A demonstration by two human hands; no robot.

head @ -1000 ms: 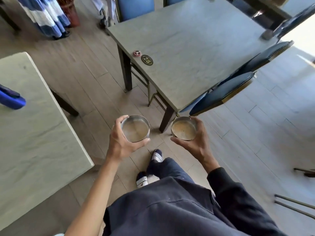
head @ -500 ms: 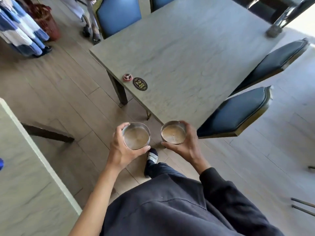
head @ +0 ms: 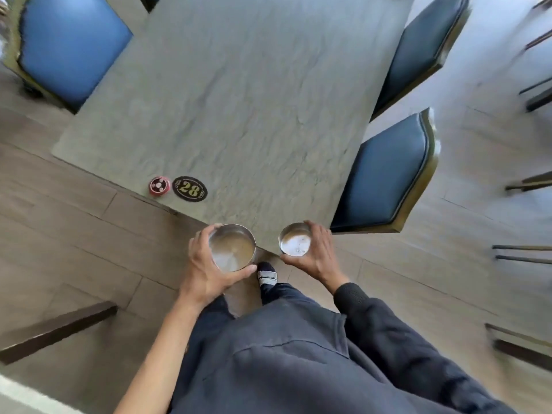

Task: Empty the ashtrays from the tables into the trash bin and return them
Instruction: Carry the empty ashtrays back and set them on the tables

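**Ashtrays carried to the numbered bench, one in each hand**

Ashtrays, two round steel ones, are held just above the near corner of the grey bench (head: 254, 94), neither yet set down. The left hand (head: 206, 267) holds the larger ashtray (head: 232, 248) from its outer side, fingers curled over the far rim and thumb hooked under the near rim. The right hand (head: 318, 253) holds the smaller ashtray (head: 295, 239) in the same way, fingers wrapped round the far wall and thumb along the near edge. Both bowls look free of butts, with only a pale film on the bottom, so the step in hand is judged to be the return.

Risks from here: each dish is held at the rim alone, and smooth steel could slip or tip if the grip loosens before the base meets the bench. The dishes hover over the very corner, where one set down too close to the edge could slide off onto the wooden floor (head: 74, 234). The "28" number disc (head: 189, 189) and the red call button (head: 159, 185) lie well to the left along the near edge, out of the likely path. Both forearms reach forward from the body, wrists roughly level and bent slightly inward, the bowls near each other but apart.
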